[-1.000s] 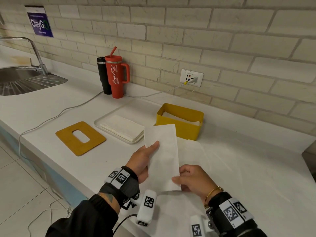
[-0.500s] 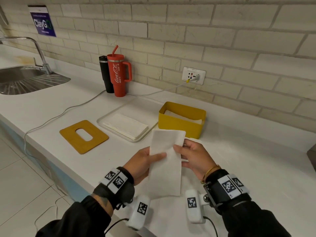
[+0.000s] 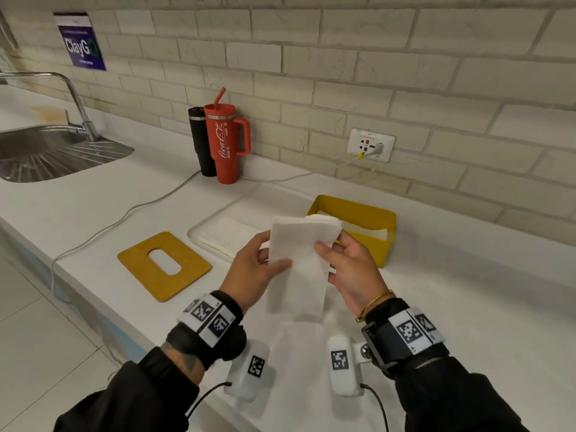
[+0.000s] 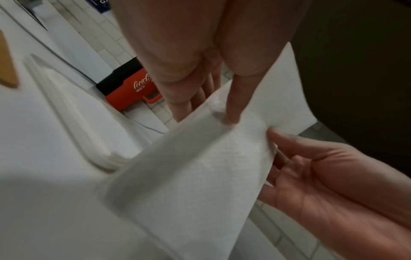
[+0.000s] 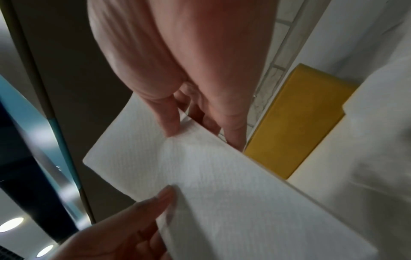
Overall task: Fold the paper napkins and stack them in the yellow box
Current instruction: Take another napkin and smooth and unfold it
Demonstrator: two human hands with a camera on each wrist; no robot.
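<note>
napkin [image 3: 299,266] top folded over, right hand [image 3: 352,269] higher

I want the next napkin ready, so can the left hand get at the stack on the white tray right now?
Probably not yet: the left hand pinches the napkin together with the right hand. Otherwise the way looks free: the tray lies just beyond it, nothing between.

The head view is evenly and fairly brightly lit, sharp at centre, with brick lines bowing toward 12 and 3 o'clock. Soft shadows fall on the counter [image 3: 93,213]. Both wrist views are dimmer and motion-blurred, darkest toward 3 and 9 o'clock.
</note>
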